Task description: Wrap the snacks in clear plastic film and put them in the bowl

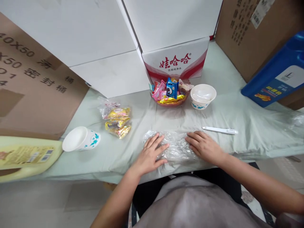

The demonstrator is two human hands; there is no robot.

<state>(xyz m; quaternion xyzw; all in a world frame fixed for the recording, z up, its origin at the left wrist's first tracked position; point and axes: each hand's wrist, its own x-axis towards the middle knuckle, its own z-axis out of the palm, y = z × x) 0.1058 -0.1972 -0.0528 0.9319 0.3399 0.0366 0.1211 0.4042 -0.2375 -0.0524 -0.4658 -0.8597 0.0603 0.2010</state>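
A crumpled sheet of clear plastic (177,144) lies on the table close to its front edge. My left hand (150,153) rests on the sheet's left part, fingers spread. On its right part lies my right hand (204,146), palm down with the fingers stretched out. Just beyond my right hand is a white utility knife (219,130). Behind the plastic stands a reddish bowl (169,104) heaped with wrapped snacks, among them a blue packet (172,88). To its right a white paper bowl (203,96) with blue leaf prints has something clear inside.
At the left, wrapped yellow snacks (118,122) lie near a tipped paper cup (82,138) and a pale yellow jug (28,156) on its side. White boxes (174,61) line the back. A blue jug (277,74) leans at right by a cardboard box (256,38).
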